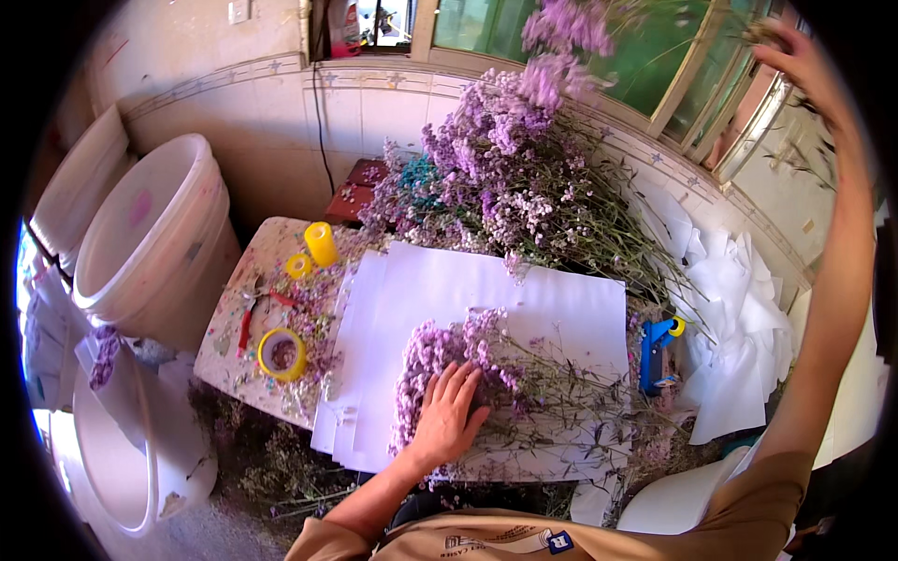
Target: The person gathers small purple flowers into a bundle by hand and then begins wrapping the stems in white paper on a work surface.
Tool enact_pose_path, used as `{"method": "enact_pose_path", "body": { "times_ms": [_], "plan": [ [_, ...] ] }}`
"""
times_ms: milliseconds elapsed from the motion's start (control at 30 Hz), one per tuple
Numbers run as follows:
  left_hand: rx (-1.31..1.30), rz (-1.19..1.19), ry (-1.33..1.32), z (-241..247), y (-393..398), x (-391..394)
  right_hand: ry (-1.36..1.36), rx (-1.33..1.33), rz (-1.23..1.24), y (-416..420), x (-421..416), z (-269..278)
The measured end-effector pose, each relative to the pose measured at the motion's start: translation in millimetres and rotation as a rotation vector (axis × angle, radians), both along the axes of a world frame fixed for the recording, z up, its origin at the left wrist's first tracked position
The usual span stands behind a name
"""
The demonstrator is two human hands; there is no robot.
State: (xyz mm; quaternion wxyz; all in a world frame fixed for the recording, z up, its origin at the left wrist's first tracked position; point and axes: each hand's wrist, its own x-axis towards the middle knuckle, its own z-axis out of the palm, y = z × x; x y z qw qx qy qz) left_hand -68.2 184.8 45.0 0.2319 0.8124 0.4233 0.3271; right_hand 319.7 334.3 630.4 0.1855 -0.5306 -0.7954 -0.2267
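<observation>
My left hand rests flat, palm down, on a bunch of small purple dried flowers. The bunch lies across stacked white paper sheets, with its thin stems pointing right. At upper right my raised right hand grips the stems of another flower spray. Its purple heads are blurred and hang to the left, in front of the window. Behind the paper is a large heap of purple and white flowers, with some teal ones among them.
Red-handled pruning shears, a large yellow tape roll and smaller yellow rolls sit on the petal-strewn table. A blue tape dispenser stands right of the paper, near crumpled white wrapping. White tubs stand left.
</observation>
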Motion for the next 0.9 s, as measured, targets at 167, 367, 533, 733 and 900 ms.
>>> {"method": "enact_pose_path", "body": {
  "times_ms": [167, 367, 533, 733, 900],
  "plan": [
    [0.111, -0.096, -0.203, 64, 6, 2, 0.167, -0.012, -0.116, -107, -33, -28],
    [-0.465, -0.468, -1.312, 98, 49, 24, 0.592, -0.133, -0.098, -163, -30, -253],
    [-0.915, -0.552, -1.948, 60, 49, 39, 0.259, -0.149, 0.022, -216, -5, -458],
    [-0.978, -0.195, -1.866, 43, 19, 30, 0.16, -0.573, -0.293, -217, -80, -466],
    [-0.886, -0.224, -1.896, 60, 1, 34, 0.306, -0.458, 0.0, -184, -162, -438]
  ]
}}
